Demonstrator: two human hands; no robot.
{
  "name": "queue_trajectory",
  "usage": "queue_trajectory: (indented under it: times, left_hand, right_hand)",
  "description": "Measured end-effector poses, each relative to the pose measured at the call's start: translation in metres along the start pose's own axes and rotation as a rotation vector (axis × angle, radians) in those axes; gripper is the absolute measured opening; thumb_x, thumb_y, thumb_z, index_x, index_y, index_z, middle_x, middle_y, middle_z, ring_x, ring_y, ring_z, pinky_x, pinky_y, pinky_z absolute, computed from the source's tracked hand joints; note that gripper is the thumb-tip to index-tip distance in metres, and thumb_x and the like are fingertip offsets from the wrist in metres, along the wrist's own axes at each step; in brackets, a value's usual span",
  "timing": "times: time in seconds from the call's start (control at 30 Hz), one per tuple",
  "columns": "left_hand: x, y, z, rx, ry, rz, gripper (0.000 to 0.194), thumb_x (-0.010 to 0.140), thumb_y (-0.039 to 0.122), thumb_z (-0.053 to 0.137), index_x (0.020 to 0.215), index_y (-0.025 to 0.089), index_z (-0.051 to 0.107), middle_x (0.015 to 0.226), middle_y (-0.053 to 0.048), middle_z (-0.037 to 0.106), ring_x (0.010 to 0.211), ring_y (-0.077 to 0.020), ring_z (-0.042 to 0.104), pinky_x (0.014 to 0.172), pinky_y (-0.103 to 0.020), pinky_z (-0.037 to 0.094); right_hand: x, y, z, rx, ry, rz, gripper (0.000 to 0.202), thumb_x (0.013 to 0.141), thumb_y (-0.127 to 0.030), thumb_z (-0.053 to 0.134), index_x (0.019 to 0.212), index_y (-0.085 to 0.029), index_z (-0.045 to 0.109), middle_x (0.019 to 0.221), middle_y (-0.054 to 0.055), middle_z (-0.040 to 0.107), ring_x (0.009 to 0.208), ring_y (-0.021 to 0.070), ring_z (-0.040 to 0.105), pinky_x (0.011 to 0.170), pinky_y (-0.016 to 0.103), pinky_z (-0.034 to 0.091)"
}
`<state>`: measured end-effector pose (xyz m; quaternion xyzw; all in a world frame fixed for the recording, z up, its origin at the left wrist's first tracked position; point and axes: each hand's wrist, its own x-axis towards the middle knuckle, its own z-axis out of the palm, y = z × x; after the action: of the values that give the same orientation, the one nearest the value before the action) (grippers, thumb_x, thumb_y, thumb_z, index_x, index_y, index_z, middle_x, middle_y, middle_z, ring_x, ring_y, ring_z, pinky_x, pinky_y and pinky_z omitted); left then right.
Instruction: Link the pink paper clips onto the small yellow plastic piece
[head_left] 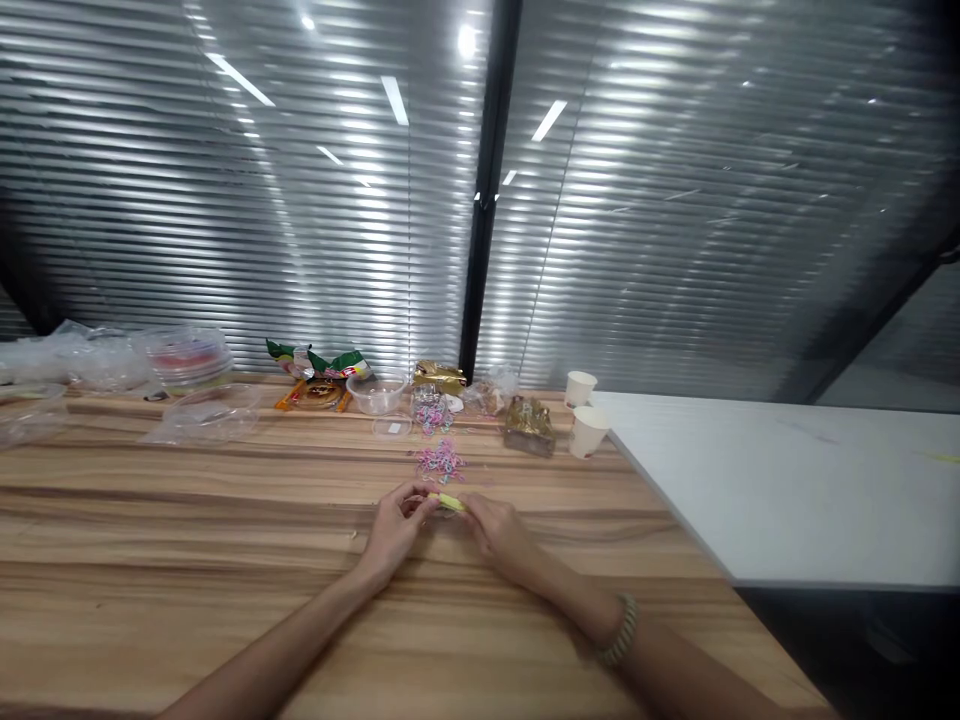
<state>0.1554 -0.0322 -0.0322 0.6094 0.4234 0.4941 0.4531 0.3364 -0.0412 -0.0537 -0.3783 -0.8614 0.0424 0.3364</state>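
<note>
Just on the near side of the pile of small pink pieces (pixel 441 460), the left hand (pixel 396 527) and right hand (pixel 504 537) pinch opposite ends of what seems a yellow strip (pixel 451 502), its detail too blurred to confirm, which could slip toward the pile if either pinch loosened.

Yellow piece (pixel 451 502), one. Small, slim and bar-like; colour a bright, slightly greenish yellow; material and surface detail too small and blurred to tell. Pose: lengthwise from side to side, slanting slightly in view, the right end a little lower. State: held, left end at the fingertips of the left hand (pixel 396 525), right end at those of the right hand (pixel 499 535), the middle exposed. Location: over the wooden table (pixel 225 560); whether touching it, unclear.
</note>
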Motion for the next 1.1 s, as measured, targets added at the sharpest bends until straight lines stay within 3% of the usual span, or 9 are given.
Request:
queue_trajectory:
  times: [0.2, 0.4, 0.63, 0.77, 0.93, 1.1]
  left_hand:
    - [0.001, 0.002, -0.001, 0.107, -0.098, 0.04, 0.027, 0.069, 0.035, 0.062, 0.086, 0.014, 0.065, 0.084, -0.008, 0.066, 0.077, -0.0202, 0.059, 0.072, -0.029, 0.047]
    - [0.003, 0.009, 0.001, -0.044, -0.116, 0.019, 0.042, 0.064, 0.031, 0.068, 0.1, 0.012, 0.06, 0.09, -0.009, 0.066, 0.079, -0.0208, 0.061, 0.074, -0.032, 0.048]
    - [0.001, 0.004, 0.001, 0.086, -0.07, 0.089, 0.026, 0.07, 0.033, 0.059, 0.087, 0.013, 0.062, 0.075, -0.006, 0.065, 0.067, -0.0185, 0.059, 0.064, -0.028, 0.047]
    - [-0.001, -0.002, -0.001, 0.191, -0.136, 0.138, 0.022, 0.076, 0.032, 0.052, 0.084, 0.014, 0.062, 0.073, -0.004, 0.062, 0.067, -0.0169, 0.056, 0.063, -0.025, 0.044]
    - [0.0, -0.004, -0.005, 0.285, -0.234, 0.111, 0.027, 0.079, 0.035, 0.049, 0.065, 0.013, 0.059, 0.056, -0.001, 0.055, 0.056, -0.014, 0.049, 0.054, -0.022, 0.038]
    - [0.002, -0.002, -0.006, 0.152, -0.204, 0.101, 0.027, 0.076, 0.037, 0.054, 0.087, 0.014, 0.061, 0.077, -0.005, 0.063, 0.072, -0.018, 0.056, 0.066, -0.025, 0.043]
  right_hand:
    - [0.001, 0.004, 0.002, 0.084, -0.002, 0.006, 0.023, 0.09, -0.016, 0.035, 0.105, -0.016, 0.052, 0.095, 0.007, 0.059, 0.083, 0.0172, 0.055, 0.072, 0.027, 0.045]
    - [0.007, 0.005, 0.002, 0.172, 0.059, 0.074, 0.025, 0.091, -0.018, 0.035, 0.11, -0.017, 0.052, 0.1, 0.007, 0.059, 0.088, 0.0177, 0.055, 0.077, 0.03, 0.044]
    - [0.005, 0.008, 0.007, 0.065, 0.027, 0.053, 0.023, 0.09, -0.017, 0.036, 0.104, -0.017, 0.055, 0.092, 0.007, 0.061, 0.084, 0.0174, 0.056, 0.075, 0.028, 0.044]
    - [0.003, 0.009, 0.009, 0.026, 0.018, -0.014, 0.02, 0.089, -0.014, 0.038, 0.097, -0.015, 0.056, 0.086, 0.007, 0.06, 0.079, 0.0168, 0.055, 0.071, 0.025, 0.043]
    - [0.003, 0.009, 0.006, 0.017, -0.001, -0.076, 0.018, 0.088, -0.012, 0.039, 0.09, -0.016, 0.057, 0.077, 0.004, 0.058, 0.072, 0.0155, 0.053, 0.064, 0.023, 0.041]
    - [0.005, 0.002, -0.001, 0.09, 0.019, -0.008, 0.016, 0.089, -0.016, 0.04, 0.095, -0.017, 0.055, 0.087, 0.005, 0.059, 0.081, 0.016, 0.054, 0.072, 0.025, 0.042]
